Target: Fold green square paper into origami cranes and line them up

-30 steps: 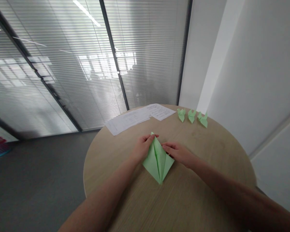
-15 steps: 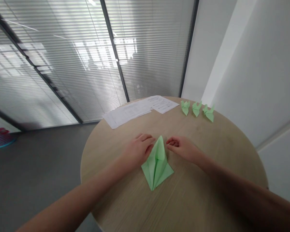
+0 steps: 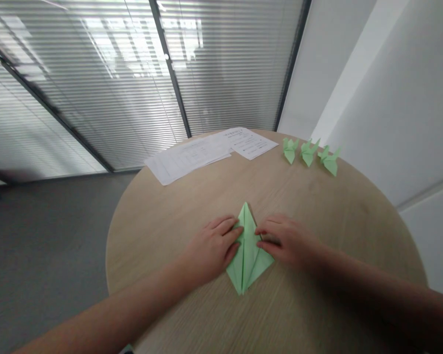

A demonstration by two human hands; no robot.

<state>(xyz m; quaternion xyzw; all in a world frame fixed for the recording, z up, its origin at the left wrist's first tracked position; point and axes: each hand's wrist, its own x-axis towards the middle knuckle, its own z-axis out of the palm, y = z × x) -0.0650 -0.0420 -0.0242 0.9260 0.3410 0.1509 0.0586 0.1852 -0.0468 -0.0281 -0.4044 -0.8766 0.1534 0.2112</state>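
Observation:
A light green sheet of origami paper (image 3: 248, 255), folded into a pointed kite-like shape with a crease down its middle, lies on the table before me. My left hand (image 3: 221, 241) rests over its left edge, fingertips bent and holding the paper. On the opposite side, my right hand (image 3: 276, 238) has its thumb and forefinger at the right edge, gripping the fold there. Part of the left edge is hidden under my left fingers.
Three folded green paper cranes, among them the middle crane (image 3: 309, 153), stand near the far right rim of the round wooden table (image 3: 151, 221). Printed white sheets (image 3: 192, 158) overlap at the far edge. Behind are window blinds (image 3: 221, 69) and a white wall (image 3: 409, 98).
The raised upper flap of the green paper now lies flatter, narrowing to a long point. My right hand has come in against the paper's right edge. The camera view has shifted slightly.

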